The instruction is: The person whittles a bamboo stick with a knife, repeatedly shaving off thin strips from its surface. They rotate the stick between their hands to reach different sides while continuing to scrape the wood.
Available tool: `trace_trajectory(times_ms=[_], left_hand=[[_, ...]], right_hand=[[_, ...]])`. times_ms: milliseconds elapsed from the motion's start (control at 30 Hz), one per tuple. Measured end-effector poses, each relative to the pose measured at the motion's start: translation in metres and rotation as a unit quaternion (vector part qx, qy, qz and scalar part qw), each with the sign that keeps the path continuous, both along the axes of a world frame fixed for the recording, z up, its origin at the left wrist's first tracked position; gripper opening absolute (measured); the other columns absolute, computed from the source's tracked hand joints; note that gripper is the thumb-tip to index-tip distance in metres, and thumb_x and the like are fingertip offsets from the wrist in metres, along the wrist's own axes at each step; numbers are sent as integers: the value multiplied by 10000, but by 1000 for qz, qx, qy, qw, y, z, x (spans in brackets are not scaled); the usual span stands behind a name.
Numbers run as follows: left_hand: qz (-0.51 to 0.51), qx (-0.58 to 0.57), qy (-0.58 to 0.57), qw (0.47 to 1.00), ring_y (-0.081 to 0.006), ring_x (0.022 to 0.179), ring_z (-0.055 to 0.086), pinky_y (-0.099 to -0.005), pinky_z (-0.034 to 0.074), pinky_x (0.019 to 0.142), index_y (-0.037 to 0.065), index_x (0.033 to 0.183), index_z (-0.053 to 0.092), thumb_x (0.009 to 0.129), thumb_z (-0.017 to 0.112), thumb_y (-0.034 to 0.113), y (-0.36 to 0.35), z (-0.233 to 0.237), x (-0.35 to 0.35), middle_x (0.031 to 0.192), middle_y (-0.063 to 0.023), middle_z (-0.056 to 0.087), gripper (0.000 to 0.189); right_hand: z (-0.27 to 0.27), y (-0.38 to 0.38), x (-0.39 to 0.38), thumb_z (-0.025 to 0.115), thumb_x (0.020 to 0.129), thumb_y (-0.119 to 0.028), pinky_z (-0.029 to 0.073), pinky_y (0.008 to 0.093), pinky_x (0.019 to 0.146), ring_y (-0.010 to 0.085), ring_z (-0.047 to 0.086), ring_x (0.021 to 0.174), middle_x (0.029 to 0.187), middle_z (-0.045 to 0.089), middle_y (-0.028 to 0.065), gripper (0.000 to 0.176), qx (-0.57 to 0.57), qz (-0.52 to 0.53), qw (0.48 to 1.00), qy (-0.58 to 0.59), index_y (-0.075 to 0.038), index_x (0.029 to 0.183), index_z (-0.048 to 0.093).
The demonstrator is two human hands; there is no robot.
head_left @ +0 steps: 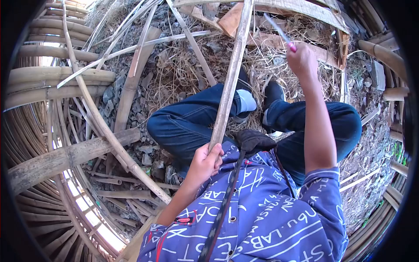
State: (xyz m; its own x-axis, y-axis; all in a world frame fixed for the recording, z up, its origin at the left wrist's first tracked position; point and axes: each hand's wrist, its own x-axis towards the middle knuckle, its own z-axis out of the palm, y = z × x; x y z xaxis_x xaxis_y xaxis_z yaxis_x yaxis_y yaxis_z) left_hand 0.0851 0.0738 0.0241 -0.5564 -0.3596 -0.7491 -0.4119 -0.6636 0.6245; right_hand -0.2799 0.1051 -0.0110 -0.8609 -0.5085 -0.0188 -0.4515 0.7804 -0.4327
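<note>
My left hand (206, 161) is closed around the lower end of a long bamboo strip (231, 78), which slants up and away past my legs to the top of the head view. My right hand (302, 62) is raised ahead of my right knee, wrapped round the pink handle of a knife (281, 32). The blade points up and to the left, apart from the bamboo strip. Most of the handle is hidden in my fist.
Stacked bamboo poles (61, 76) stand on the left, with a thick pole (70, 157) lying across below. A wooden frame (301, 11) and a wood block (230, 19) lie ahead. Shavings (174, 76) and stones cover the ground around my crossed legs (187, 115).
</note>
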Motion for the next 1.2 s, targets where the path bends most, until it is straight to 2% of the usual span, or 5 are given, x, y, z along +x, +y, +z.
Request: trace_trajectory(times_ms=[233, 500, 667, 933, 1200], left_hand=[[-8, 8, 27, 1000, -98, 504, 515, -223, 441, 450, 39, 871, 502, 961, 490, 257, -14, -11, 6, 639, -47, 518, 236], [-2, 188, 39, 981, -30, 460, 276, -182, 241, 403, 67, 855, 481, 984, 440, 279, -14, -10, 4, 592, 51, 324, 251], [-22, 99, 35, 994, -13, 449, 269, -178, 231, 401, 85, 814, 454, 991, 424, 286, 0, -11, 1, 588, 65, 320, 270], [1, 60, 27, 998, -20, 460, 256, -182, 226, 399, 90, 796, 429, 985, 444, 290, 1, -3, -5, 590, 68, 293, 275], [10, 78, 28, 996, -21, 468, 236, -184, 216, 405, 98, 790, 424, 984, 442, 307, 6, -2, -8, 598, 70, 280, 286]], right_hand=[[-13, 11, 107, 584, 814, -288, 512, 453, 605, 384, 627, 631, 645, 621, 200, 292, -85, 124, 987, -48, -44, 677, 666], [1, 16, 169, 559, 841, -274, 501, 453, 550, 366, 619, 556, 581, 599, 199, 326, -50, 243, 964, -96, -48, 628, 657], [-16, 13, 157, 599, 741, -234, 511, 415, 517, 322, 633, 551, 584, 610, 166, 200, -35, 291, 956, -28, -83, 629, 665], [-14, -8, 142, 601, 721, -238, 515, 419, 528, 315, 635, 559, 575, 611, 135, 166, -26, 285, 958, 9, -111, 631, 660], [-45, -32, 104, 589, 723, -226, 522, 434, 566, 331, 637, 579, 600, 617, 153, 182, -71, 179, 979, 61, -83, 633, 656]])
